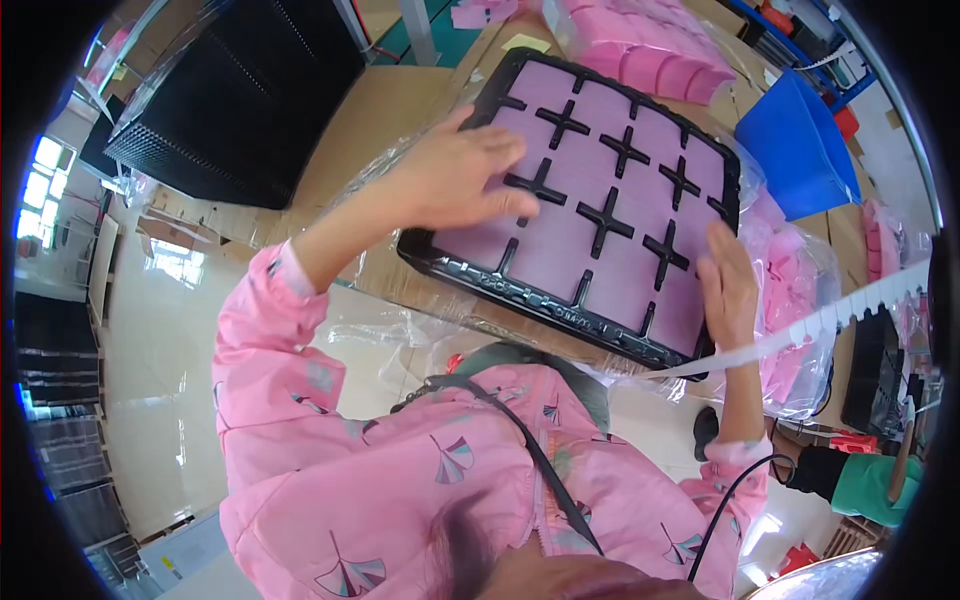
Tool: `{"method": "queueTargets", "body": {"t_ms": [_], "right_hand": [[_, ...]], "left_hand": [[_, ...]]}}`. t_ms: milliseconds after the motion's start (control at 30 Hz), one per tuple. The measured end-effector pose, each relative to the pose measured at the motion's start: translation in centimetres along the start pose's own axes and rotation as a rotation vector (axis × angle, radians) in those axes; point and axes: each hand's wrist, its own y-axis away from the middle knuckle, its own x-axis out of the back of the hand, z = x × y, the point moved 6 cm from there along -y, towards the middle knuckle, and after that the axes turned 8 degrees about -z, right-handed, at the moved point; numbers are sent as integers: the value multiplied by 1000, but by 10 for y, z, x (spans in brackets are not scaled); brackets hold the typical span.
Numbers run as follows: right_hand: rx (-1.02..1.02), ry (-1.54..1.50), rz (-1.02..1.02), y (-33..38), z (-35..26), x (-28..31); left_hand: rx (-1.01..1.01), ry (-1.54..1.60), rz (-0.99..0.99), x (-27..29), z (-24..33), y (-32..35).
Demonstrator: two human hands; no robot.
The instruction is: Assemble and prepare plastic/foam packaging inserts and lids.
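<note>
On the desk (pixel 400 100) a black tray (pixel 575 300) lies on clear plastic wrap, every visible pocket already filled with a pink pad (pixel 560 235). The left hand (pixel 462 170) rests open and flat on the pads at its left corner; the right hand (pixel 728 285) presses open on its right edge. More pink pads (pixel 650 45) lie beyond.

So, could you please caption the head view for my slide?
Left hand and right hand press flat on pink pads in a black plastic compartment tray on the wooden table.
</note>
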Motion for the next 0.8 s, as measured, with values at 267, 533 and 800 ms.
{"method": "queueTargets", "body": {"t_ms": [267,533,800], "right_hand": [[-158,205,-20,-97,78,-28],[-192,362,-88,-107,82,-29],[-198,409,-98,-111,81,-25]], "left_hand": [[124,-46,119,-34,-68,-98],[221,-115,-210,-24,-61,-127],[270,-149,-185,-21,-61,-128]]}}
